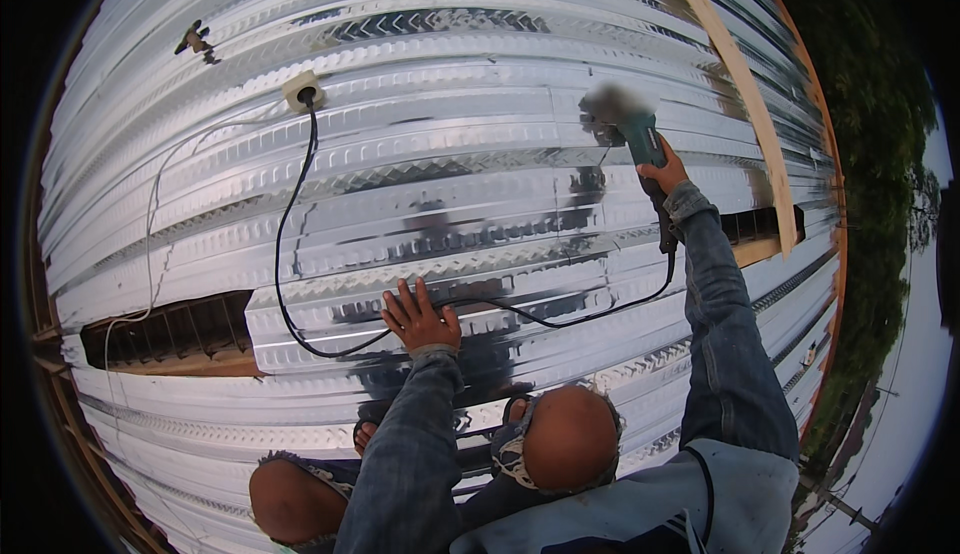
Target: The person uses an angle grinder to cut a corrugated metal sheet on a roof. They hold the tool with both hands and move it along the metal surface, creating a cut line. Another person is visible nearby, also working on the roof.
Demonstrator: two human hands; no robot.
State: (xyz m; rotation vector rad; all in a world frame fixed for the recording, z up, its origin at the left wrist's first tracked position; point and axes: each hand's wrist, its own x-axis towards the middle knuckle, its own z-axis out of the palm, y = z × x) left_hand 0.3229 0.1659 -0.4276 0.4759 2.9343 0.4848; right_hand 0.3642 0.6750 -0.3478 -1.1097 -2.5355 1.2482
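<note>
My right hand (pixel 668 170) is wrapped round the body of a green angle grinder (pixel 645 144), held out ahead and to the right. The grinder's head is blurred, so its disc cannot be made out. My left hand (pixel 424 324) lies with fingers spread on the shiny ribbed metal sheets (pixel 480 189), over or beside the black power cord (pixel 545 324). From the grinder's rear end the cord loops left past that hand and up to a pale socket box (pixel 302 91) on the sheets.
A long wooden plank (pixel 745 79) lies across the sheets at right. Two openings show dark space below: a larger one (pixel 170 336) at left and another (pixel 765 226) under the plank. A thin white cable (pixel 152 224) runs down the left side. Trees (pixel 855 104) stand beyond the right edge.
</note>
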